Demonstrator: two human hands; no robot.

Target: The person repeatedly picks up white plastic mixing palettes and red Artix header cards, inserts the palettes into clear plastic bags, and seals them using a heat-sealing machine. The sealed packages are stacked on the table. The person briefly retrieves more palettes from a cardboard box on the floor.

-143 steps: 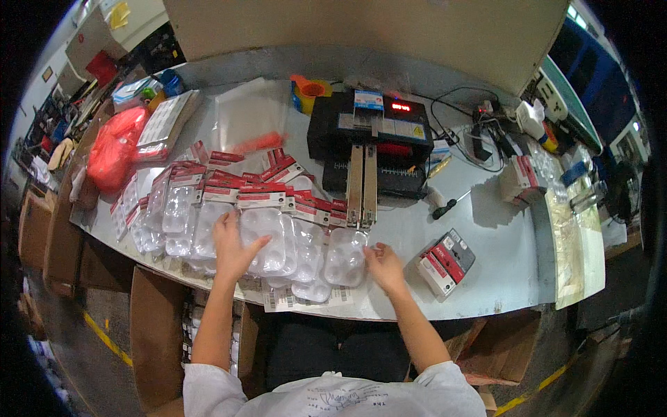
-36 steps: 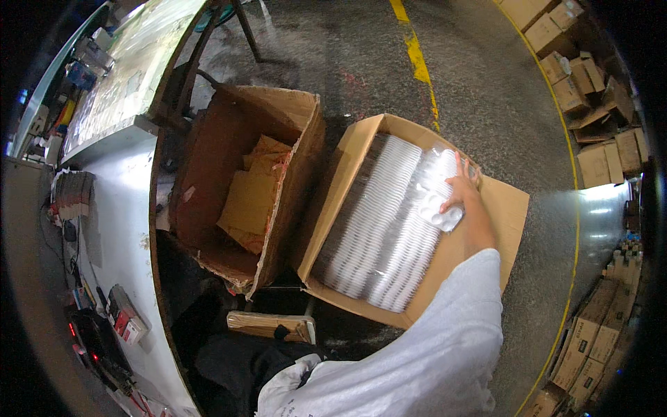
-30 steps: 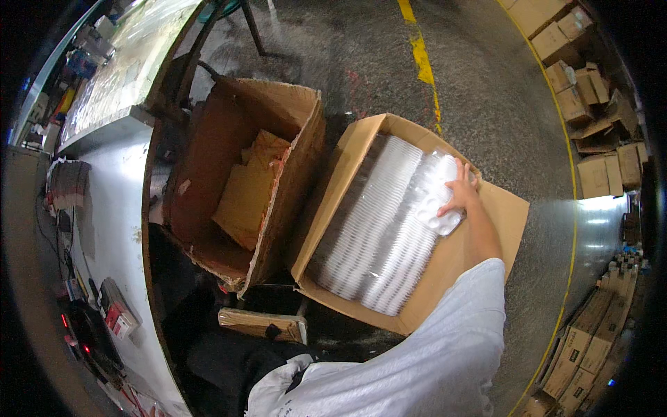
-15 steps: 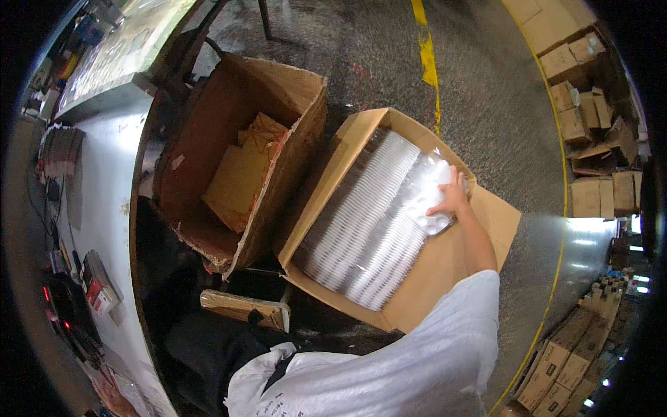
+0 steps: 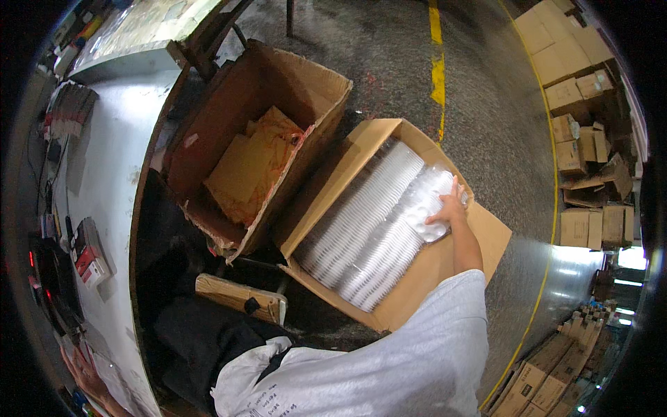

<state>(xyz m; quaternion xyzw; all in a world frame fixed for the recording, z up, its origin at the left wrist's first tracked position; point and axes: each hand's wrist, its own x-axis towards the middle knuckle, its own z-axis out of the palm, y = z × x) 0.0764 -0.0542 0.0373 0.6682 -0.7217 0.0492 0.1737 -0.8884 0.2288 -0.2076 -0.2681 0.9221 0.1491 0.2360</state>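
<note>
My right hand [image 5: 451,210] reaches into an open cardboard box [image 5: 326,201] on the right. Its fingers and thumb are spread around the end of a clear, shiny plastic pack [image 5: 425,191], gripping it. Beside the pack, long rows of thin, nested, whitish plastic pieces [image 5: 368,219] fill much of the box; their exact kind I cannot make out. At the lower left, my left hand [image 5: 87,375] lies over the white worktable [image 5: 118,208], fingers stretched out, close to a sheet of clear plastic.
A worn, larger carton [image 5: 326,80] holding flat cardboard pieces [image 5: 253,167] stands left of the box. A small wooden stool [image 5: 240,297] sits below it. Red-and-white boxes [image 5: 90,254] lie on the table. Stacked cartons [image 5: 583,226] line the right, beyond a yellow floor line [image 5: 554,208].
The view has shifted slightly. My right hand stays on the clear pack at the box's end. My left hand shows more fully, its fingers stretched over the table.
</note>
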